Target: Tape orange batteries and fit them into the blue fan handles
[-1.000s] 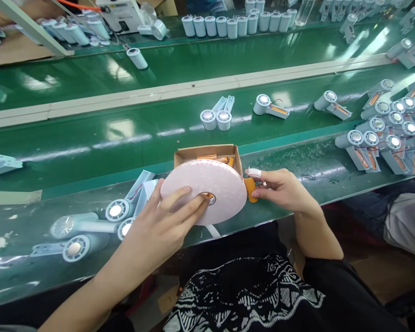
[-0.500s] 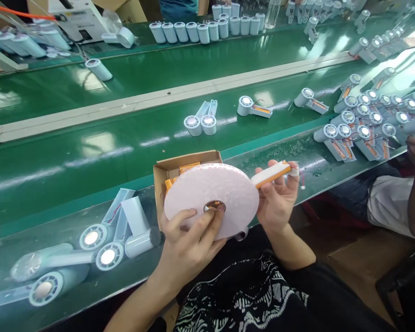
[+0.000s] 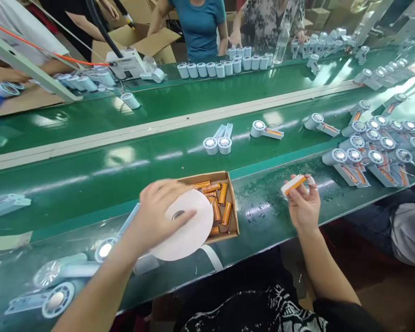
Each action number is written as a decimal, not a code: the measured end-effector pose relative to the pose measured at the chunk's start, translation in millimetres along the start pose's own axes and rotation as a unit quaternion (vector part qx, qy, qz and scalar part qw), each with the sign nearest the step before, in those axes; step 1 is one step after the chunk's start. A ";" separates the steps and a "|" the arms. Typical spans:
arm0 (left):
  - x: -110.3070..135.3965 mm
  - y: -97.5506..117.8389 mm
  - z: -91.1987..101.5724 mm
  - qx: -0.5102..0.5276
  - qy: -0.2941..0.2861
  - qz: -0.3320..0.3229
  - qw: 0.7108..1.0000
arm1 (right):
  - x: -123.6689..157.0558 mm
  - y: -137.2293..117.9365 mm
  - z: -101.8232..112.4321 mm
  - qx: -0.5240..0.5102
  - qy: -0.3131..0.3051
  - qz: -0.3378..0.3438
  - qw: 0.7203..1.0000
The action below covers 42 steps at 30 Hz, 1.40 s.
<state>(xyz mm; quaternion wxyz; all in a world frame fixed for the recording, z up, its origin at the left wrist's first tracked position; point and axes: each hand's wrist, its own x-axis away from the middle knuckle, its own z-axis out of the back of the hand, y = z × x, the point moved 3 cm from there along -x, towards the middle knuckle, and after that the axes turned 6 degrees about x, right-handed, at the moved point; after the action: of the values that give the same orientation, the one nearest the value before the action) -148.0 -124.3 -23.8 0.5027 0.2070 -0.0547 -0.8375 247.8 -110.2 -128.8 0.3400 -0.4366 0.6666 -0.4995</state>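
My left hand [image 3: 159,210] rests on a large pale roll of tape [image 3: 186,226], fingers spread over its top, one finger near the centre hole. The roll lies partly over the left side of a small cardboard box [image 3: 232,203] that holds several orange batteries [image 3: 221,205]. A loose strip of tape [image 3: 211,257] trails from the roll toward the table edge. My right hand [image 3: 302,205] is raised to the right of the box, fingers closed on an orange battery with white tape on it [image 3: 293,184].
Several pale blue fan housings [image 3: 217,144] lie on the green conveyor belt [image 3: 90,161], with a cluster of them [image 3: 373,147] at the right and others [image 3: 55,286] near my left arm. Other people stand behind the far belt [image 3: 200,27]. A co-worker's lap [image 3: 408,230] is at right.
My left hand has set the roll down over the box's left side, uncovering the batteries. My right hand has moved away to the right with the taped battery. The camera has tilted up.
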 end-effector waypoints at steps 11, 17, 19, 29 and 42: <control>-208.4 -19.5 -112.9 -0.104 -0.018 0.025 0.994 | 5.3 23.7 -19.3 -0.011 -0.038 -0.060 0.997; -196.0 -64.8 -94.1 -0.127 -0.208 0.082 0.966 | 7.8 27.4 -14.6 -0.007 -0.043 -0.089 0.995; -183.1 -75.7 -85.4 -0.150 -0.252 0.082 0.953 | 6.8 27.3 -18.8 -0.002 -0.046 -0.093 0.995; -188.9 -26.8 -102.3 -0.207 -0.195 0.035 0.958 | 2.8 25.3 -19.2 0.054 -0.024 -0.055 0.997; -198.8 -11.9 -114.4 -0.178 -0.250 -0.033 0.951 | -29.1 -7.5 -50.0 0.162 -0.070 0.084 0.981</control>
<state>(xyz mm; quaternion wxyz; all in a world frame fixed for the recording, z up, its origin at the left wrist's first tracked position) -30.6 66.8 -73.3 0.4739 -0.1008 -0.0219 -0.8745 216.5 -65.9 -107.6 0.4927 -0.3516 0.5859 -0.5388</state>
